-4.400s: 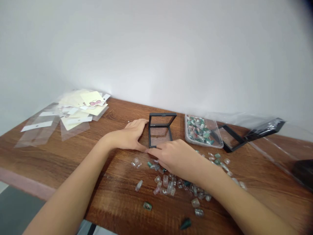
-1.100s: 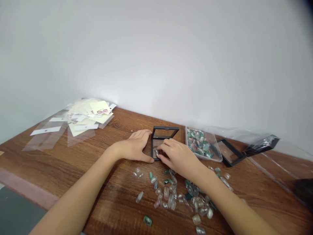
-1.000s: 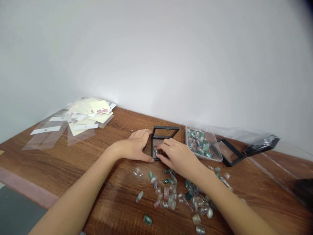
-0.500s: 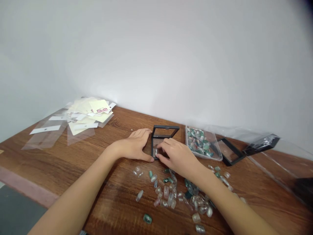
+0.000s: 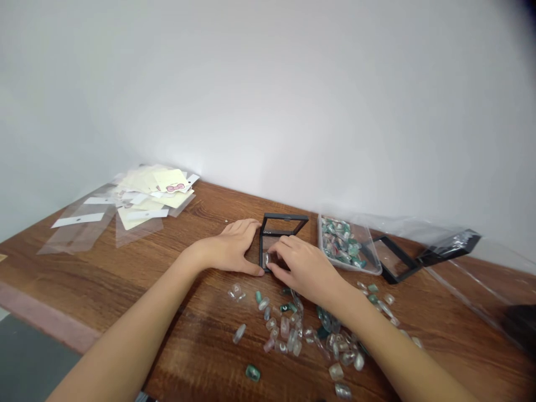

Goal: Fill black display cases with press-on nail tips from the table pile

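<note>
A black square display frame (image 5: 283,218) with a clear film window lies open on the brown wooden table (image 5: 84,279). My left hand (image 5: 230,250) cups its left side, with the thumb at the near corner. My right hand (image 5: 304,267) sits over the frame's near half, its fingertips on a small clear stone (image 5: 267,260) inside. The hand hides most of that half. Loose clear and green polished stones (image 5: 285,329) lie scattered on the wood below my hands.
A clear plastic tray (image 5: 345,245) of green and clear stones stands just right of the frame. Beyond it lie a second black frame (image 5: 396,260) and a plastic sheet. Clear bags and cream cards (image 5: 142,201) lie back left, against a white wall.
Compared with the oldest frame, my right hand has moved up onto the frame, and a clear stone now lies inside. Over the last half second, my hands have barely moved.
</note>
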`<action>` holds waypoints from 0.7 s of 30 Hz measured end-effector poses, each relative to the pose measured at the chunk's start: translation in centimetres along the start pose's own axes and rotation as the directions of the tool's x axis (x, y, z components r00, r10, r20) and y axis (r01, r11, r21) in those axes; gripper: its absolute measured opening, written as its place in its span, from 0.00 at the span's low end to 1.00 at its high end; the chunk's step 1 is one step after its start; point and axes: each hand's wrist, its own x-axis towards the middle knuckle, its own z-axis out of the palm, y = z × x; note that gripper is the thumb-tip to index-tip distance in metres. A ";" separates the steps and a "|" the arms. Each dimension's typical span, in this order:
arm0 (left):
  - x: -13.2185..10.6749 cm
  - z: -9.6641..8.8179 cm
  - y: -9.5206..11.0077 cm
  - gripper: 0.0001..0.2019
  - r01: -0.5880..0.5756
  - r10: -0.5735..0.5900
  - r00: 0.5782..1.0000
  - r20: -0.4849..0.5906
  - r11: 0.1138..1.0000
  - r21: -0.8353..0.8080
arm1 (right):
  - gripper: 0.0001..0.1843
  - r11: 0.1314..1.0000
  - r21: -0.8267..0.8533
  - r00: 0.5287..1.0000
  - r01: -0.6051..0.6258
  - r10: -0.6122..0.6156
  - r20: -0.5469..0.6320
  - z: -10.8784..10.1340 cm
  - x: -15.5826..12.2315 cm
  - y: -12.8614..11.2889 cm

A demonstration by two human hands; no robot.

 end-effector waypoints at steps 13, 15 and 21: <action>0.0 -0.1 0.0 0.48 -0.008 0.008 1.000 0.001 1.000 0.026 | 0.06 1.000 0.021 1.000 -0.001 0.002 -0.019 -1.1 0.0 -0.1; 0.1 -0.1 0.1 0.49 0.003 -0.003 1.000 0.010 0.999 0.033 | 0.05 1.000 0.017 1.000 -0.009 0.009 0.007 -1.8 -0.2 0.2; 0.1 -0.4 0.2 0.50 0.023 -0.025 0.999 0.046 0.998 0.050 | 0.09 0.996 0.060 0.957 -0.067 0.047 0.288 -4.3 -2.1 1.5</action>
